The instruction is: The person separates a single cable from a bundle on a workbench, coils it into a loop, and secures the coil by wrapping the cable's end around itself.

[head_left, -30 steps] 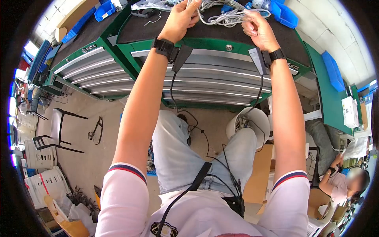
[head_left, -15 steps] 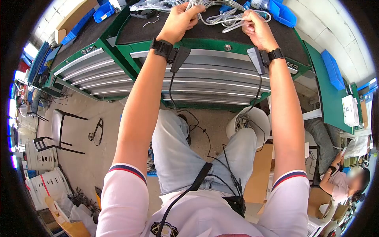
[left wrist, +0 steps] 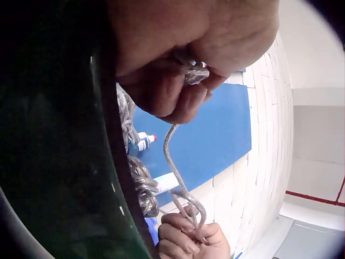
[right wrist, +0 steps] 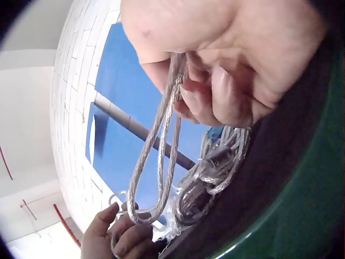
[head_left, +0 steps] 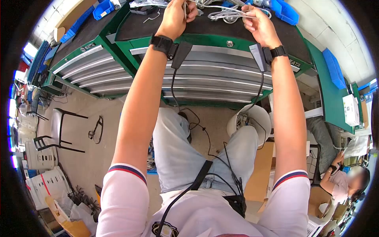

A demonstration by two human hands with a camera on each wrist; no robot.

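Observation:
A clear-sheathed, silvery braided cable (right wrist: 151, 135) runs between both hands above the dark cabinet top. My left hand (head_left: 173, 20) curls its fingers around a part of it, with a short bit showing between the fingers in the left wrist view. My right hand (head_left: 261, 28) pinches several strands between thumb and fingers, and they hang as long loops in the right wrist view. The loops' far end reaches the left hand's fingers there. A coiled bundle of similar cable (right wrist: 190, 208) lies on the cabinet top beyond the hands.
The green cabinet's drawers (head_left: 221, 71) face my knees. A blue bin (head_left: 285, 12) stands at the back right, and bagged items (head_left: 148, 4) lie at the back left. Below are a white bucket (head_left: 257, 121) holding cables and hanging black wires (head_left: 208, 144). Another person (head_left: 340, 183) is at far right.
My left hand has shifted slightly left and turned, and a strand now stretches across to the right hand. The right hand's fingers have loosened a little, and the loops beside it have changed shape.

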